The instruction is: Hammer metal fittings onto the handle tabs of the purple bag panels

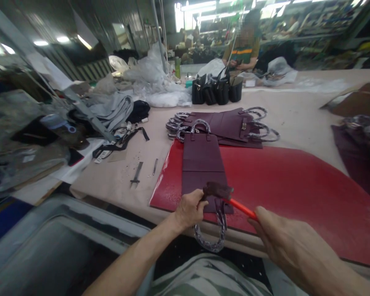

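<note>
A maroon leather bag panel (202, 153) lies flat on the red board, one plastic-wrapped handle at its far end. The near plastic-wrapped handle (210, 243) hangs over the table edge. My right hand (280, 232) grips the red handle of a hammer (243, 208), its dark, seemingly wrapped head over the panel's near part. Beside that head, my left hand (189, 209) is closed at the panel's near left side; its fingertips are partly hidden, so what they pinch cannot be made out.
Stacked maroon bag panels (218, 123) lie behind the red board (283, 181). On the left are a pronged punch (137, 175) and a thin metal rod (155, 167). A grey bin (70, 222) stands below. Black bags (216, 90) and a person (242, 51) are farther back.
</note>
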The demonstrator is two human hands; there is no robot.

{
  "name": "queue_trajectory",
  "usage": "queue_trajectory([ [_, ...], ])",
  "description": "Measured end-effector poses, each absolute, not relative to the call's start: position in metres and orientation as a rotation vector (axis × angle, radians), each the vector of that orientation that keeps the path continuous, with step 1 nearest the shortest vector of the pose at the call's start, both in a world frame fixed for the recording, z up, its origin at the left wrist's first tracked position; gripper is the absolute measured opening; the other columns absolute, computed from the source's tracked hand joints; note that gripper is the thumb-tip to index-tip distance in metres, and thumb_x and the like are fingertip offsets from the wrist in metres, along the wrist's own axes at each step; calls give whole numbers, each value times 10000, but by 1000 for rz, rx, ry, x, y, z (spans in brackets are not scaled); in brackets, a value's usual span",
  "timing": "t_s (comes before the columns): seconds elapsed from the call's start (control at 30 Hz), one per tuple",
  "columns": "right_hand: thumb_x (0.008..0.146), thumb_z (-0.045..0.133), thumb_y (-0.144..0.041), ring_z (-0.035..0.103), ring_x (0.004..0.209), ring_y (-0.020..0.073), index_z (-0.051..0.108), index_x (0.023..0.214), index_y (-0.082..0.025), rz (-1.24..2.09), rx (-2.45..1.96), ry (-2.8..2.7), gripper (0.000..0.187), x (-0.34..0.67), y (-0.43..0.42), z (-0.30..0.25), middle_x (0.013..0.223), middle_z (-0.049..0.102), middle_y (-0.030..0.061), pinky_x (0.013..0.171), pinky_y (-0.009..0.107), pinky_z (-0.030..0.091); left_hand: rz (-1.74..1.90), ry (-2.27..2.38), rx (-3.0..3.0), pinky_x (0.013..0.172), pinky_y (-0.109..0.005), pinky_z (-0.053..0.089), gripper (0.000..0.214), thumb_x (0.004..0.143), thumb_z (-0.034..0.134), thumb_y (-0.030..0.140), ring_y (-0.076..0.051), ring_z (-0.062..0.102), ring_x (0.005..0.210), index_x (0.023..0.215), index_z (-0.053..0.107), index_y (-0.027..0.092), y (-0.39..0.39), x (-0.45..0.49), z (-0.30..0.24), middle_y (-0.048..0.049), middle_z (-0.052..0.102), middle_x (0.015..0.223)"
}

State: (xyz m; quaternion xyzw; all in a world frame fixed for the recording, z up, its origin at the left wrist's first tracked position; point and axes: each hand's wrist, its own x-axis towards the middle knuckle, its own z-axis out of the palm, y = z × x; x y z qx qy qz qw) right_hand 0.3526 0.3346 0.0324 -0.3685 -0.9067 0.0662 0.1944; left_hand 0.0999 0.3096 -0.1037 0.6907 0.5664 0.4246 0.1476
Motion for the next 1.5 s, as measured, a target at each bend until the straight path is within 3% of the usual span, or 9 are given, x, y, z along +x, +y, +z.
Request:
queue_trajectory([
  [0.1, 996, 406, -448, 392, 371, 155, 459, 773, -250, 292, -1097, -2562, 303, 365, 347, 15, 490, 483, -28, 470, 316, 142, 1237, 1615, 1976, 733, -292, 547, 128, 870, 568, 114, -192, 668, 790, 965, 591, 197, 309, 99, -102, -47, 667, 861],
  [0.3, 953, 346, -424, 504, 531, 171, 407, 688, -250, 791, -1628, -2276, 324, 348, 379, -29, 585, 529, 8, 522, 282, 330, 1210, 1540, 1924, 820, -300, 540, 87, 919, 585, 162, -188, 669, 877, 999, 605, 190, 305, 95, -91, -51, 680, 940],
  [0.47, 923, 532, -466, 597, 702, 220, 499, 795, -214, 787, -1807, -2215, 284, 308, 390, -56, 740, 619, 62, 602, 300, 331, 1257, 1516, 1921, 860, -290, 546, 82, 938, 593, 169, -181, 685, 935, 1007, 633, 188, 304, 91, -86, -56, 705, 973],
  [0.57, 899, 618, -539, 638, 762, 284, 536, 908, -191, 729, -1916, -2227, 357, 297, 388, -58, 778, 648, 103, 592, 316, 279, 1297, 1513, 1995, 832, -278, 563, 81, 941, 592, 160, -174, 693, 910, 1006, 638, 178, 303, 90, -89, -58, 708, 947],
  [0.87, 981, 545, -475, 689, 863, 355, 545, 1022, -176, 604, -2138, -2342, 301, 290, 384, -49, 852, 699, 147, 584, 321, 269, 1453, 1474, 2068, 871, -286, 604, 121, 928, 608, 119, -170, 726, 928, 1034, 654, 155, 299, 87, -96, -86, 743, 972],
  [1.13, 980, 535, -505, 688, 856, 343, 540, 997, -191, 623, -2223, -2364, 314, 288, 388, -52, 853, 701, 138, 582, 319, 291, 1469, 1412, 2087, 913, -313, 609, 183, 894, 624, 66, -193, 736, 994, 1055, 648, 150, 295, 86, -98, -105, 758, 1011],
  [1.33, 976, 541, -511, 691, 839, 336, 545, 985, -195, 610, -2241, -2388, 316, 288, 390, -52, 843, 704, 131, 590, 317, 295, 1427, 1607, 1723, 884, -306, 615, 102, 929, 617, 154, -182, 749, 923, 1009, 679, 163, 294, 84, -94, -66, 768, 969],
  [1.5, 973, 554, -499, 693, 844, 347, 547, 974, -188, 591, -2215, -2389, 311, 289, 388, -52, 838, 706, 144, 600, 321, 296, 1417, 1583, 1789, 899, -297, 613, 111, 916, 639, 143, -178, 749, 937, 1013, 692, 154, 298, 85, -87, -72, 777, 983],
])
